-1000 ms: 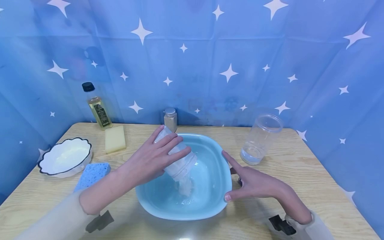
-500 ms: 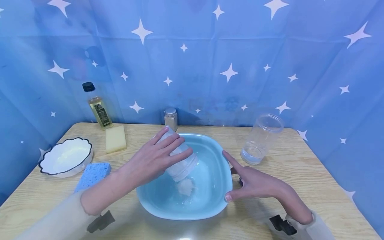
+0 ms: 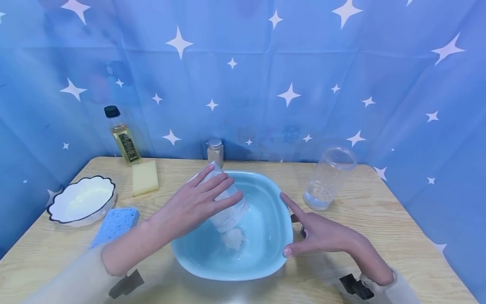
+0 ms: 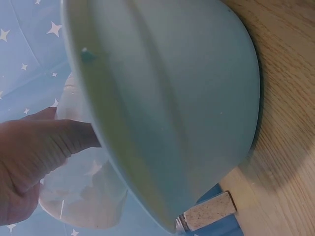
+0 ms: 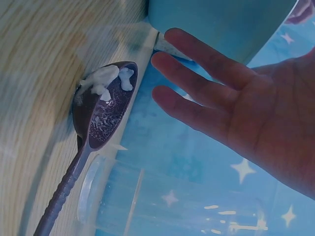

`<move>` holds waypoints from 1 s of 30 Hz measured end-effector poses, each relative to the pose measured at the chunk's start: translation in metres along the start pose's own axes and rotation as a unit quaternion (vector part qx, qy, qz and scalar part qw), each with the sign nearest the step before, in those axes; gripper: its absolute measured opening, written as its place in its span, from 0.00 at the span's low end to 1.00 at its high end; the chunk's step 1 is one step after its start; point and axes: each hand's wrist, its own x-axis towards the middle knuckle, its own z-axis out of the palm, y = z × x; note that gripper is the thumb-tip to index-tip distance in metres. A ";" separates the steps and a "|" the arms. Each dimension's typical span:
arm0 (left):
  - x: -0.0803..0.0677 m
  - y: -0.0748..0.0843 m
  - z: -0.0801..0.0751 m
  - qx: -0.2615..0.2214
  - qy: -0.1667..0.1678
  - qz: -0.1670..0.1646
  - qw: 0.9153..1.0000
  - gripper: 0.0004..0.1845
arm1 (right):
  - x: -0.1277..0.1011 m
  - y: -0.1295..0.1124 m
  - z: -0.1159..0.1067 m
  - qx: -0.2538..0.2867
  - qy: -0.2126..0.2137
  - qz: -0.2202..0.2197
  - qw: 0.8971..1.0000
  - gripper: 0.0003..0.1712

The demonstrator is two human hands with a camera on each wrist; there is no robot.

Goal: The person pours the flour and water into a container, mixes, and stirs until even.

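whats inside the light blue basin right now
A small heap of white powder lies on the floor of the light blue plastic basin, under the mouth of the tilted clear jar that the left hand grips. The jar covers the floor behind it.

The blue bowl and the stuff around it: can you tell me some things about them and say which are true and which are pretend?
1. The left hand holds a clear jar tipped over the blue bowl. True.
2. White powder lies in the bowl. True.
3. The right hand grips the spoon. False: its straight fingers rest at the bowl's rim, and the spoon lies on the table.
4. The blue sponge sits inside the bowl. False: it lies on the table beside the white dish.
5. The oil bottle has a black cap. True.
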 end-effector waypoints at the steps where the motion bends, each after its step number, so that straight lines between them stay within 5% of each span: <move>1: 0.000 0.000 0.000 0.000 0.000 0.001 1.000 0.36 | -0.001 0.000 0.000 0.003 -0.001 0.001 1.000 0.66; 30: -0.001 0.001 0.000 0.021 -0.004 0.005 1.000 0.39 | 0.002 0.002 0.001 0.009 0.000 0.001 1.000 0.65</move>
